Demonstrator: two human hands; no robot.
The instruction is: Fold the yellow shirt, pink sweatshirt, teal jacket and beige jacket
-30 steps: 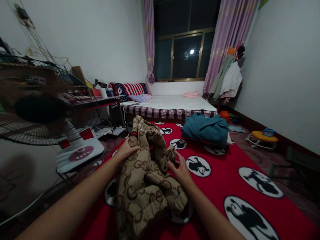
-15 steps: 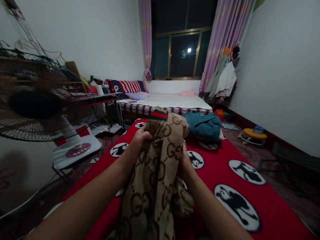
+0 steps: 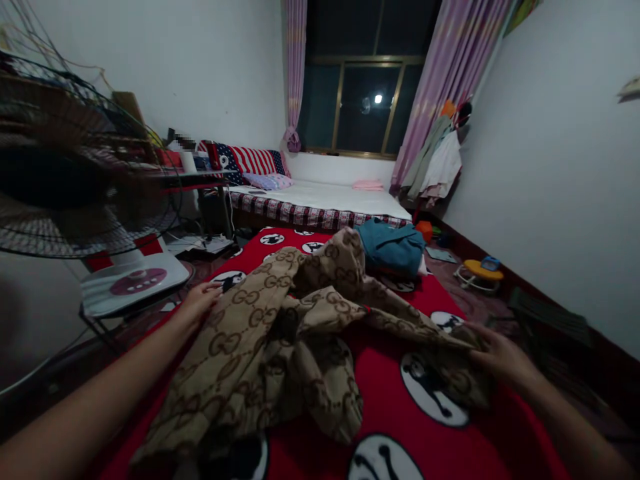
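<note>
A tan garment (image 3: 280, 333) with a brown interlocking-letter print lies spread and rumpled across a red blanket (image 3: 385, 407) with black-and-white round figures. My left hand (image 3: 200, 301) grips its left edge near the blanket's left side. My right hand (image 3: 500, 360) grips its far right end, pulled out toward the blanket's right edge. The cloth stretches between both hands, with loose folds bunched in the middle.
A standing fan (image 3: 75, 187) with a white base (image 3: 135, 283) is close on the left. A folded teal garment (image 3: 393, 247) lies further back on the blanket. Beyond are a low bed (image 3: 325, 200), a cluttered desk (image 3: 195, 177), hanging clothes (image 3: 435, 167) and a small yellow stool (image 3: 477, 272).
Both hands held the garment bunched and raised in front of me; now they have moved wide apart and lower, spreading it out over the blanket.
</note>
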